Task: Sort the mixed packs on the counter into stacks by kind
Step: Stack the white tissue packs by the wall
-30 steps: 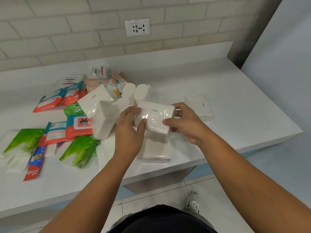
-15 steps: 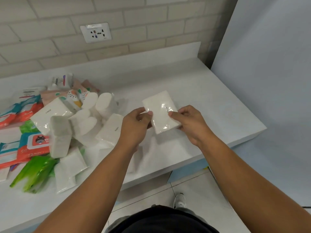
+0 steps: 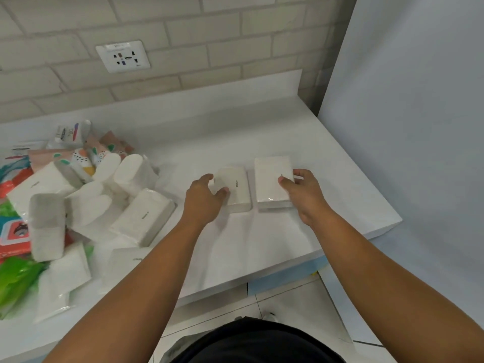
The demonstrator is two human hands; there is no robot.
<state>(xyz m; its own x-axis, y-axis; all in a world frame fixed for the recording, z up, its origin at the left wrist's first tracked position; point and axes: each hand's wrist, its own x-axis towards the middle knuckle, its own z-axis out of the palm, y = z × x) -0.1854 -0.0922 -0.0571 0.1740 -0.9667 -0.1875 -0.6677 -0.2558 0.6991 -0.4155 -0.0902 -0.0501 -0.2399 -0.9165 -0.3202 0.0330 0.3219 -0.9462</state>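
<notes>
The scene is lit softly and evenly, only faint shadows are cast on the counter [image 3: 262, 244], the white packs [image 3: 142, 218] are slightly washed out, and lines are bowed near the edges.

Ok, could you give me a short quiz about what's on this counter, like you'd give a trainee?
1. True or false: the right hand holds a green pack.
2. Multiple choice: where does the pile of mixed packs lie from the left hand? A. to its left. B. to its right. C. on the floor.
3. Fill in: on the counter, the left white tissue pack and the right white tissue pack lie ___, not stacked on each other.

Key:
1. False: it grips the right white tissue pack.
2. A.
3. Side by side.
</notes>
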